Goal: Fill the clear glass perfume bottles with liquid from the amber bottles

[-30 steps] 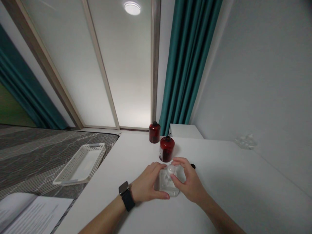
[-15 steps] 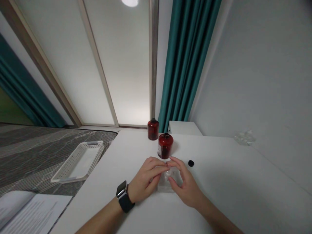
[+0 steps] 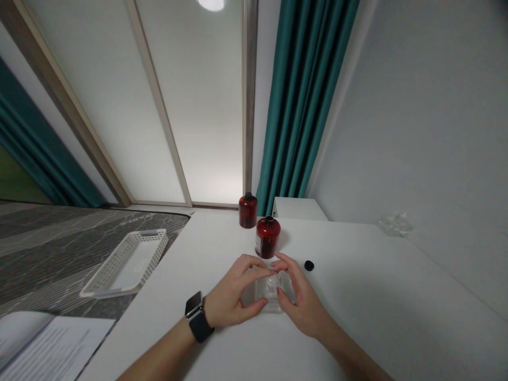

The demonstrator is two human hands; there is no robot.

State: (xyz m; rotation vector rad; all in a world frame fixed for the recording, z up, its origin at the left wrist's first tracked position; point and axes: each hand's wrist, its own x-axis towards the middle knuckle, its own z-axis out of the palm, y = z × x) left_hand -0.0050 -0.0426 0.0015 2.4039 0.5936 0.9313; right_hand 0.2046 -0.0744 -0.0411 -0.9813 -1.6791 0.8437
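Note:
A small clear plastic container [image 3: 272,306] sits on the white table, with a rounded clear shape inside that I cannot make out well. My left hand [image 3: 234,291], a black watch on its wrist, curves over the container's left side, thumb and fingers spread apart. From the right, my right hand [image 3: 299,299] arches round the container, thumb apart from the bent fingers. Both sets of fingertips nearly meet at its far edge; whether they press on it is unclear. Just beyond stands a dark red bottle [image 3: 268,233] with an uncapped neck. A black cap [image 3: 309,265] lies right of my right hand.
A second red bottle [image 3: 248,210] with a black top stands farther back. Crumpled clear plastic [image 3: 396,224] lies near the wall. Left of the table are a white perforated basket [image 3: 153,254] and an open book [image 3: 67,344]. A white box-like piece [image 3: 299,207] stands behind the table.
My left thumb has moved away from its fingers, widening the hand and uncovering more of the container. My right hand has barely moved. The view has shifted slightly.

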